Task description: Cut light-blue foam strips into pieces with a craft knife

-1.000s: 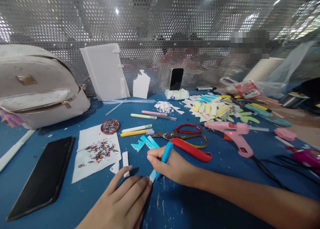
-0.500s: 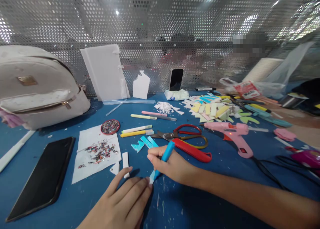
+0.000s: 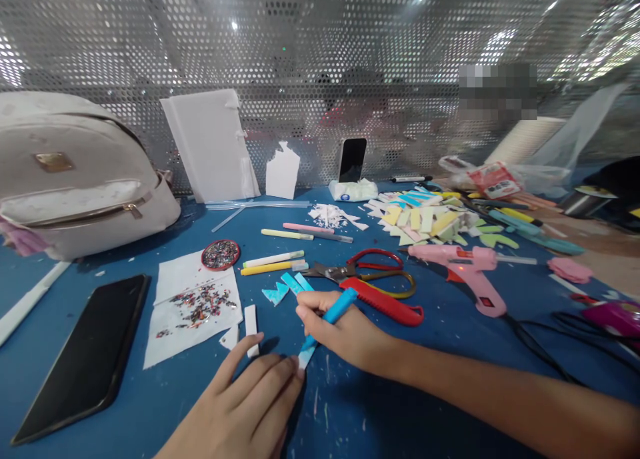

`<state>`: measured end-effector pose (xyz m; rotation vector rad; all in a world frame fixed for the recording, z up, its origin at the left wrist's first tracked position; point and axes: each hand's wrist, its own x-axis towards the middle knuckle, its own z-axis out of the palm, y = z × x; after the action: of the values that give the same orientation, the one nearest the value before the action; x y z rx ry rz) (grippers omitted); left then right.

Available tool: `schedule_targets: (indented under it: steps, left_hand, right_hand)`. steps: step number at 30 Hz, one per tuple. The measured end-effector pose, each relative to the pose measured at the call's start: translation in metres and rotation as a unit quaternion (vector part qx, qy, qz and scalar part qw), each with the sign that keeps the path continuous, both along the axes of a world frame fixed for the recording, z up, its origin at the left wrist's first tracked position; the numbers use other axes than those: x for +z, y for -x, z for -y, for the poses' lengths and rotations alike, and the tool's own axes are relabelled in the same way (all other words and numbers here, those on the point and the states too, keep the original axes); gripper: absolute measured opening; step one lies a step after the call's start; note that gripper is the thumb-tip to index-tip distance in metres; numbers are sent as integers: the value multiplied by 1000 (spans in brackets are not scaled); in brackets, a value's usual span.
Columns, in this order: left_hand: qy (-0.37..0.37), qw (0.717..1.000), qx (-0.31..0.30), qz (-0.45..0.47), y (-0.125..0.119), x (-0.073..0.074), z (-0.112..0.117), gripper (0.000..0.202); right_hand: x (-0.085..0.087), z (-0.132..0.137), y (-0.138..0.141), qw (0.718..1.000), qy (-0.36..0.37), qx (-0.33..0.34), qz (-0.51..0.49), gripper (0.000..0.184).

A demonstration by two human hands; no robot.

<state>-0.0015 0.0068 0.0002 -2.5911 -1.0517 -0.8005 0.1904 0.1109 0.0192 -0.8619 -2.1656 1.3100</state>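
My right hand (image 3: 345, 332) grips a blue marker (image 3: 331, 315) like a pen, its tip down on a small pale strip (image 3: 305, 357) lying on the blue table (image 3: 390, 405). My left hand (image 3: 245, 405) lies flat with fingers stretched out, the fingertips pressing the strip's near end. Just beyond the hands lie blue painted foam pieces (image 3: 290, 287) and a small white foam strip (image 3: 251, 320). Red-handled scissors (image 3: 365, 269) and a red cutter (image 3: 385, 300) lie right behind my right hand.
A black phone (image 3: 85, 355) and white paper with glitter (image 3: 193, 309) lie left. A beige backpack (image 3: 75, 172) stands far left. A pink glue gun (image 3: 465, 269) with its cable, coloured foam scraps (image 3: 425, 219), markers (image 3: 273, 262) and a propped phone (image 3: 353, 159) sit beyond.
The blue marker has tilted over to the right in my right hand, its tip sliding slightly along the strip. My left hand stays in place.
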Motion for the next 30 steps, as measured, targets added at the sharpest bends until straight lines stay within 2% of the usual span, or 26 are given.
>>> schedule_targets:
  steps: [21,30]
  left_hand:
    - [-2,1000,-5,5,1,-3,-1,28]
    - [-38,999,1,16,-2,-5,-5,30]
  right_hand:
    - [-4,-1,-2,1000,9,7,-1,37]
    - [-3,-1,-4,999,28,16,-10,39]
